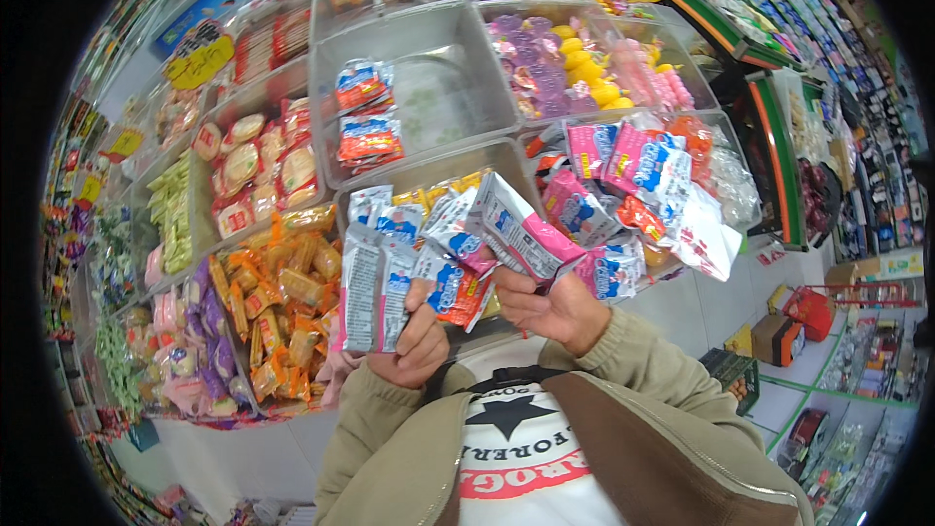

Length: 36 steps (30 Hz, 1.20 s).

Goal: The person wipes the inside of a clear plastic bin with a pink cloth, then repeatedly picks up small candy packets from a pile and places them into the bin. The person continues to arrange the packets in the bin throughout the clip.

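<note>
My left hand [422, 342] pinches a silver-and-pink snack packet [361, 296] upright, its printed back towards me. Across from it, my right hand [555, 307] grips a second pink-and-silver packet [527, 232], which may be several stacked together. Between the hands lies a red-and-white packet [462, 292], near my left fingertips. Behind them, more blue-and-white packets [400, 220] rest on yellow-wrapped snacks [438, 193] in a plastic bin [504, 157]. Pink packets [584, 150] are heaped in the bin to the right. Two small piles of red packets [369, 139] sit in the bin beyond.
Orange-wrapped snacks [292, 307] and round biscuits [252, 153] fill bins on the left. Purple and yellow sweets [559, 66] are at the back right. A torn white wrapper or bag [707, 230] overhangs the right bin edge. Stocked shelves [862, 358] stand beyond the tiled floor.
</note>
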Motion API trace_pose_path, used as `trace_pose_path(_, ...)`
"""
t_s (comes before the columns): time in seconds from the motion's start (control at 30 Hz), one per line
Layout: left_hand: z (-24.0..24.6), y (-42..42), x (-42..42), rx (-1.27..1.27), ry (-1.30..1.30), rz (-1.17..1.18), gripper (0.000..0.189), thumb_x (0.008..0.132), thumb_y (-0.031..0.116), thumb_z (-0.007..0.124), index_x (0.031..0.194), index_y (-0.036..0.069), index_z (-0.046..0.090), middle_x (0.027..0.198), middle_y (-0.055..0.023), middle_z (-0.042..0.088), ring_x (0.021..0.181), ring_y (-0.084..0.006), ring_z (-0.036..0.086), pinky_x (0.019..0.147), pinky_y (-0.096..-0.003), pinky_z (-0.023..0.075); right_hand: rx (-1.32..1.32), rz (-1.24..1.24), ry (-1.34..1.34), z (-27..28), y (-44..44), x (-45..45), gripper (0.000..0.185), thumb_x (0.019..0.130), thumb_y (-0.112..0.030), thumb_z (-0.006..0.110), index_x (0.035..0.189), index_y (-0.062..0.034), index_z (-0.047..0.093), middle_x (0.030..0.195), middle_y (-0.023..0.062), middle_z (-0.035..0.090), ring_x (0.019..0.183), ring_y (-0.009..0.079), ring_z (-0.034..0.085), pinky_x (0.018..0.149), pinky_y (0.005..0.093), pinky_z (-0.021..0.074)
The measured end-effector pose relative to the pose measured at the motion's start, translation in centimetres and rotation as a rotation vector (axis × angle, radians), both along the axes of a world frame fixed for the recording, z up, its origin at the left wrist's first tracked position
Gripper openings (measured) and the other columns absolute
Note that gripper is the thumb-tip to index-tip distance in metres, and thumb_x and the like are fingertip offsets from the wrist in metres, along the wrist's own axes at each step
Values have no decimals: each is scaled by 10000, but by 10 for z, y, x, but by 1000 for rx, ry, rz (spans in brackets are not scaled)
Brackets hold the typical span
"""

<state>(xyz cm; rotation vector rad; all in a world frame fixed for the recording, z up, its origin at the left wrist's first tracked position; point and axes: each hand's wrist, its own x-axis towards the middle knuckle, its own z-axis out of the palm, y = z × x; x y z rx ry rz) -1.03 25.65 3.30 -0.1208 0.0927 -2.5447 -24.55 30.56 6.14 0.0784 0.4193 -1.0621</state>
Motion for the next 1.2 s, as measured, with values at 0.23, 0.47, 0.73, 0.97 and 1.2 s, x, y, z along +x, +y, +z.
trace_pose_path(0.23,11,-2,0,-110,-155,167,245,1056,300,593,1081,90,469,739,-24,463,599,-132,463,577,-269,386,-178,-13,-301,-5,0,-1,424,1093,-402,440,1321,-56,529,640,-63,404,499,65,382,502,235,305)
trace_pose_path(0.47,29,-9,-3,-172,-277,189,261,1010,270,664,1026,95,471,841,-30,495,709,-144,485,674,-285,418,-238,-15,-304,-6,1,0,442,1096,-395,423,1338,-44,540,628,-45,399,500,75,386,505,230,303)
trace_pose_path(0.73,35,-10,-10,-196,-422,127,304,1019,367,615,1025,78,518,933,-74,537,783,-189,515,698,-295,429,-136,-121,29,-13,-1,4,418,1082,-404,481,1277,-40,545,667,-24,442,499,67,369,511,231,304)
trace_pose_path(0.97,12,-4,-8,-260,-487,154,375,989,417,640,1088,60,578,1322,-160,559,1204,-276,548,1027,-403,480,-63,-395,593,-9,-4,14,332,1077,-278,595,1287,-21,575,1121,76,713,980,114,696,841,282,578)
trace_pose_path(1.2,15,-3,-10,-286,-467,205,454,1054,389,566,1397,93,540,1556,-146,483,1439,-317,448,1193,-527,370,-255,-459,1166,-8,-4,18,294,1036,-144,662,1277,-4,568,934,10,686,818,29,615,694,217,506)
